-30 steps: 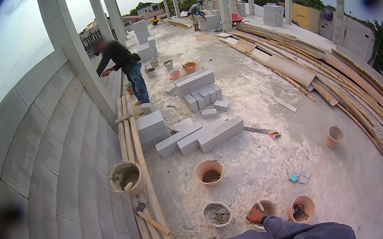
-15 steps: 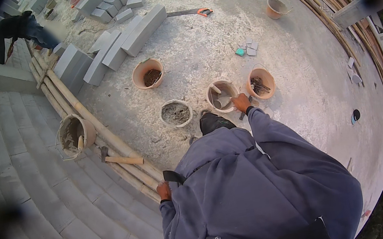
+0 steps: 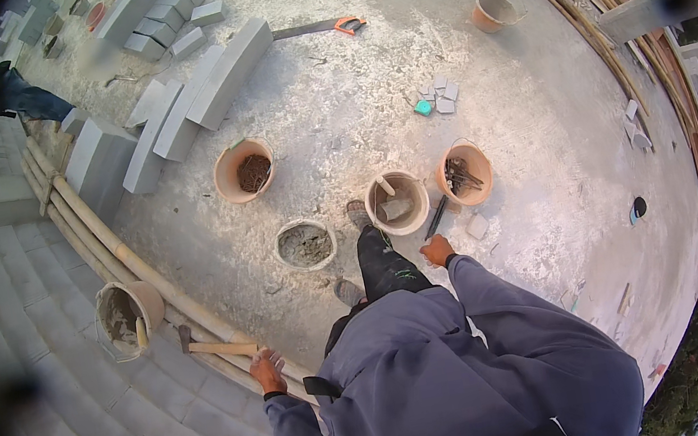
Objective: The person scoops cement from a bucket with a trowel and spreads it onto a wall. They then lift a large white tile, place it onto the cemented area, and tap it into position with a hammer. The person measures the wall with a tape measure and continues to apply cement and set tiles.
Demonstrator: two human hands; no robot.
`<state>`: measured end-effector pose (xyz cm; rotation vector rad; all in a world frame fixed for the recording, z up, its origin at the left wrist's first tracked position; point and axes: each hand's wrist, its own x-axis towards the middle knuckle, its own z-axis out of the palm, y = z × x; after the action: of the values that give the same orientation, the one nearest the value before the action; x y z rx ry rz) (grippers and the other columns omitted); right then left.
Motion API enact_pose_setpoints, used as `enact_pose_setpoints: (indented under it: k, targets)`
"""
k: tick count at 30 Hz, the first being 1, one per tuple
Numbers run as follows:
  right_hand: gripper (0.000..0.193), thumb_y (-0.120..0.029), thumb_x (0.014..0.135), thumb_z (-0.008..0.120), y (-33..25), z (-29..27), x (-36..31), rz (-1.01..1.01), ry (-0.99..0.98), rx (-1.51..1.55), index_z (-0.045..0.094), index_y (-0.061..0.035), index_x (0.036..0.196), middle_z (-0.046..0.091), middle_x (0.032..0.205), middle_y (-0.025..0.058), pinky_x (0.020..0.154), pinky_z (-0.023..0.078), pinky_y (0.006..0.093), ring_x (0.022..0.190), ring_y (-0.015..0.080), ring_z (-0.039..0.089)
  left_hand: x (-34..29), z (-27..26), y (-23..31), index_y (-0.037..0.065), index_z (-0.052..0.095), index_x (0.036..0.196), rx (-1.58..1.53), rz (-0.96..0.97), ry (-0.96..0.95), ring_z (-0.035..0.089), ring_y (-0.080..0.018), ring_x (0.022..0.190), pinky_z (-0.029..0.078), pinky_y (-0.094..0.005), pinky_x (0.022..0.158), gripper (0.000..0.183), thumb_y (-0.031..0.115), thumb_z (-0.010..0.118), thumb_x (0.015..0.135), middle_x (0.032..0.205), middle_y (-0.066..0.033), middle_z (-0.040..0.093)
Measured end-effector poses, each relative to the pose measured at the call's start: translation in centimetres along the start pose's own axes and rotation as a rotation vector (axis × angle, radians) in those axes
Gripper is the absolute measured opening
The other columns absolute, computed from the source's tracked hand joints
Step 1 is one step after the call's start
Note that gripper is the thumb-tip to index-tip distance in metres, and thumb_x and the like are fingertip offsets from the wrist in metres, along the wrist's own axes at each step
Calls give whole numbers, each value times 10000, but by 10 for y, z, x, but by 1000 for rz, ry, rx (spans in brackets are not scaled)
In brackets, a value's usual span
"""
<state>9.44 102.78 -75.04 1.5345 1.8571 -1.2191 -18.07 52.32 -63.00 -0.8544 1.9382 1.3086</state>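
My left hand (image 3: pixel 269 370) is open over the bamboo poles (image 3: pixel 161 286), its fingers loosely apart near the wooden handle end of a hammer (image 3: pixel 222 347). My right hand (image 3: pixel 437 250) is closed, fingers curled, in front of a round bucket (image 3: pixel 405 225) with a trowel (image 3: pixel 397 208) in it. Close by the right fingers lies the end of a black handle (image 3: pixel 436 217); whether they grip it cannot be made out. An orange bucket (image 3: pixel 474 196) of dark metal pieces stands just beyond. Left of my feet is a pail of grey mortar (image 3: pixel 305 247).
Another mortar bucket (image 3: pixel 132 314) hangs or stands beside the poles along the block wall (image 3: pixel 114 406). Farther off are a bucket of brown material (image 3: pixel 243 171), long grey blocks (image 3: pixel 231 74), a handsaw (image 3: pixel 310 30) and small block pieces (image 3: pixel 445 95). A person (image 3: pixel 10 96) bends at far left.
My right hand has drawn back from the trowel bucket's rim toward me. My left hand has moved out from my side, its fingers now showing. The view has shifted slightly.
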Motion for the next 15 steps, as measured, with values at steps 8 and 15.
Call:
enact_pose_setpoints:
  k: [8, 15]
  targets:
    - [447, -313, 864, 646, -32, -51, 349, -93, 138, -277, 682, 33, 1144, 698, 1141, 293, 980, 514, 509, 1130, 446, 648, -4, 166, 5, -16, 721, 919, 517, -51, -202, 602, -103, 770, 502, -287, 720, 326, 300, 683, 991, 836, -32, 687]
    - [904, -347, 846, 765, 10, -101, 615, -1, 278, -345, 297, -28, 1551, 444, 1479, 324, 1072, 459, 513, 1283, 477, 537, 62, 132, -81, -30, 745, 966, 787, -610, -34, 688, -188, 794, 525, -361, 716, 274, 237, 697, 928, 905, -105, 756]
